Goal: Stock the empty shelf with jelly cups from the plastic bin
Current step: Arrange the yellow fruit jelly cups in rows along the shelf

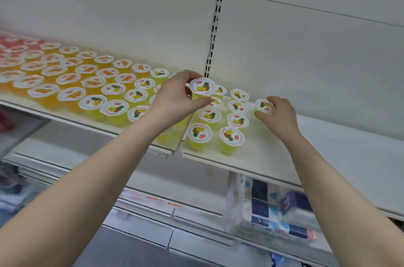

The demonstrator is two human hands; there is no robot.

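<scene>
The left hand (175, 97) grips a yellow jelly cup (202, 87) between thumb and fingers. The right hand (281, 114) curls round a second yellow cup (264, 106) low over the shelf (317, 146). Between the hands stand more yellow cups (237, 121); beyond the left hand, rows of orange cups (70, 78).

The shelf (273, 148) has a smooth, matt, cream painted surface that looks like sheet metal. The back panel (306, 48) carries the same matt finish. The slotted upright (215, 26) looks like painted metal. Each jelly cup (199, 135) has a translucent, glossy plastic wall and a smooth printed film lid. The packs (273, 212) below are wrapped in glossy clear plastic film.
</scene>
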